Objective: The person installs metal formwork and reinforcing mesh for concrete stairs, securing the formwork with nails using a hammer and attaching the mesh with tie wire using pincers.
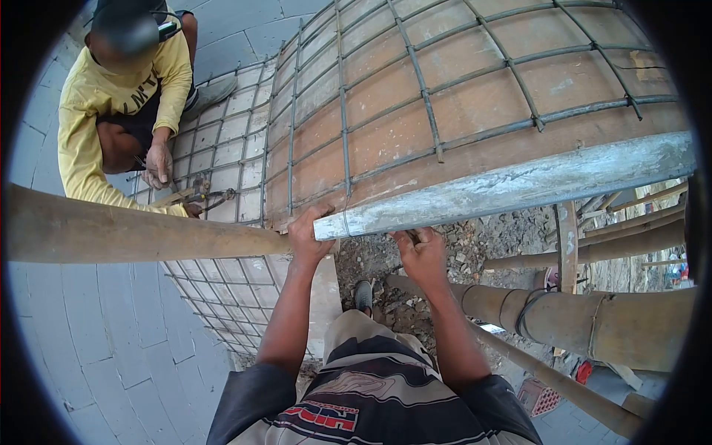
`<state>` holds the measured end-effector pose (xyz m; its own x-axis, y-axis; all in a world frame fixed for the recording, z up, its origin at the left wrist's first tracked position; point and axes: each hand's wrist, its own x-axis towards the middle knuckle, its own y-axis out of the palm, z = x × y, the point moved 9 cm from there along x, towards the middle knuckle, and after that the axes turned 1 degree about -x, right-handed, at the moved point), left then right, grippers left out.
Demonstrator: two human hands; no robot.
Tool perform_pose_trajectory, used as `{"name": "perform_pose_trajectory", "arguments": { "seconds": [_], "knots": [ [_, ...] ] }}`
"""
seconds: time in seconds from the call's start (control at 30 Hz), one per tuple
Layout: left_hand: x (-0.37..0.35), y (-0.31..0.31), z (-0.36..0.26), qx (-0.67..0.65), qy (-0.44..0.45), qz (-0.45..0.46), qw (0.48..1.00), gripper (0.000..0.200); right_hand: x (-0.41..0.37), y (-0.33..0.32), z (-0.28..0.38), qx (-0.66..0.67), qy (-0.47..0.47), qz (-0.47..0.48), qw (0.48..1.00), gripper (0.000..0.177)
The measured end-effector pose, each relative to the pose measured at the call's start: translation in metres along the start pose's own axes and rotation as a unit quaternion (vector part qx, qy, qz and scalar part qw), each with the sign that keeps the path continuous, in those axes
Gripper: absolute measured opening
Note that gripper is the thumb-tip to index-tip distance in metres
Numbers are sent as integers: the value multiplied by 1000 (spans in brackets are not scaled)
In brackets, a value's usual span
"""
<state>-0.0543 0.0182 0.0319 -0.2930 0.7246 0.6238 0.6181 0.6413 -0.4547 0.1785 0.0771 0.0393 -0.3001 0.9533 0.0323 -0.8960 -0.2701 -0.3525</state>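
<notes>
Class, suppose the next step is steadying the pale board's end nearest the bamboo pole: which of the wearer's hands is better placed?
Probably the left hand: it is right at that end of the pale board, whereas the right hand is farther along, by the lower edge.

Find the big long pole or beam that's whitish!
The beam at the left hand and right hand; the thick left pole and thick right pole are brown.
</notes>
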Motion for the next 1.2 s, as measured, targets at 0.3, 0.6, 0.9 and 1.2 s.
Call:
{"name": "perform_pose_trajectory", "arguments": {
  "seconds": [0.3,0.6,0.9,1.2],
  "knots": [
    [7,-1,-2,-157,-79,33,984,25,-16,81,-82,489,240,114,831,7],
    [6,2,-1,-166,-93,44,981,16,-56,107,-39,482,321,-22,815,24],
    [9,1,-1,-172,-79,39,981,14,-47,51,47,-31,2,-127,991,21],
    [9,1,-1,-200,-87,24,976,16,-40,35,48,-46,61,-42,996,23]
  ]
}}
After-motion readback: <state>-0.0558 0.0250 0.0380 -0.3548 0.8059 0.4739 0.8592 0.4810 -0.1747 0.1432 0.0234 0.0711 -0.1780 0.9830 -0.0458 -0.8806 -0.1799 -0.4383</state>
